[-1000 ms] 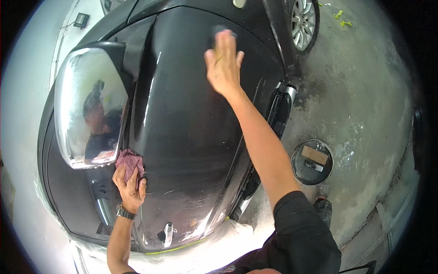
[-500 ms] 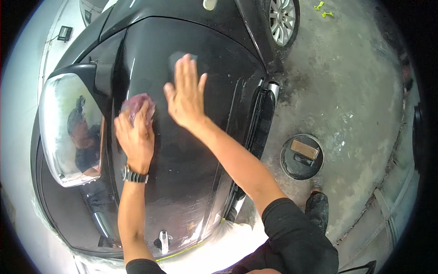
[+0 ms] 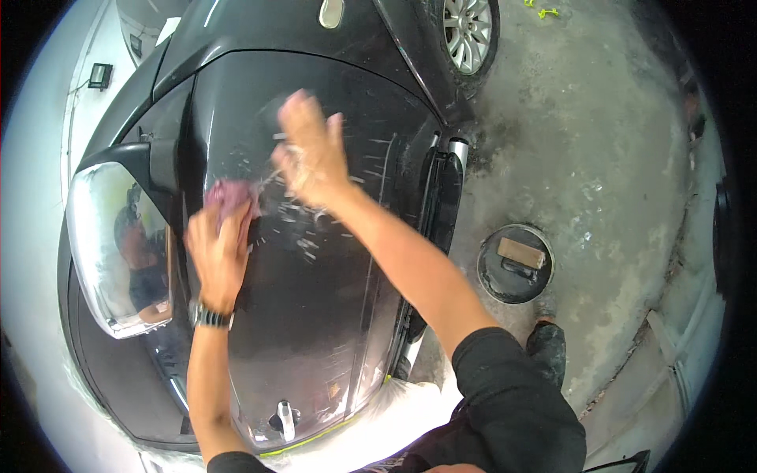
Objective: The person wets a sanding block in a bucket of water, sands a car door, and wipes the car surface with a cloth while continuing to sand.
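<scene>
My left hand [image 3: 216, 256] is closed round a wet, crumpled pinkish-purple cloth [image 3: 230, 199], held close over the dark car door [image 3: 292, 315] beside the window edge. White streaks and droplets of water spread from the cloth toward my right hand. My right hand [image 3: 314, 158] is over the same door panel, blurred by motion, with its fingers stretched out and the thumb side hidden in part by spray. A faint greyish patch shows by its fingertips; I cannot make out whether it is a thin sheet or wet film.
A chrome-backed side mirror [image 3: 118, 248] juts out at the left. A silver door handle [image 3: 285, 420] lies near me. On the floor at the right stands a round black bucket [image 3: 516, 296] with a tan block on top. A wheel [image 3: 468, 35] is at the far side.
Water streaks have appeared between my hands. My left hand with the cloth has shifted slightly left in view; my right hand has tilted left and blurred. The whole view has shifted a little.
</scene>
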A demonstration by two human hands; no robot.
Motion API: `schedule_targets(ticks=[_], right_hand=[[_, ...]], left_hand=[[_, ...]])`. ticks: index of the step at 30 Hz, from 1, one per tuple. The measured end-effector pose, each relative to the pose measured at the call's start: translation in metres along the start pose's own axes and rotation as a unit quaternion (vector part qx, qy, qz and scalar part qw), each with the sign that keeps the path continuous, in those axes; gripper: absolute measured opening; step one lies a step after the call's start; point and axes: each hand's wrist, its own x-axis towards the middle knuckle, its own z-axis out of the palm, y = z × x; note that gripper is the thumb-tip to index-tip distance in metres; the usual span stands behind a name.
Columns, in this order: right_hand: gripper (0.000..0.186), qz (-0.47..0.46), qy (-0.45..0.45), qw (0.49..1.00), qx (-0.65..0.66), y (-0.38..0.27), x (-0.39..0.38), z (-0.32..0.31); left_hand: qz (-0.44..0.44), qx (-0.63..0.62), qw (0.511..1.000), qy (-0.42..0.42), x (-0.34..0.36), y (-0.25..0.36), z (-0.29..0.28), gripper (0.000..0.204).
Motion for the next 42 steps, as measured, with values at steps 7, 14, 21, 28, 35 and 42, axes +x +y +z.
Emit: schedule_targets(ticks=[7,14,21,28,35,42], right_hand=[[0.073,0.412,0.033,0.908,0.074,0.063,0.028,-0.012],[0.066,-0.034,0.100,0.992,-0.071,-0.005,0.073,0.011],[0.074,0.290,0.074,0.954,0.002,0.092,0.031,0.008],[0.070,0.087,0.058,0.995,-0.002,0.054,0.045,-0.013],[0.071,0.252,0.013,0.968,0.006,0.058,-0.035,-0.003],[0.068,0.272,-0.193,0.931,0.146,0.011,-0.208,-0.056]], left_hand=[[-0.005,-0.060,0.992,-0.113,-0.194,-0.056,-0.058,0.037],[-0.030,-0.089,0.993,-0.076,-0.206,-0.063,-0.050,0.040],[-0.020,-0.092,0.993,-0.077,-0.203,-0.065,-0.050,0.039],[-0.016,-0.081,0.994,-0.076,-0.200,-0.062,-0.058,0.038],[-0.019,-0.091,0.991,-0.093,-0.206,-0.064,-0.051,0.040],[-0.032,-0.080,0.990,-0.109,-0.178,-0.041,-0.057,0.057]])
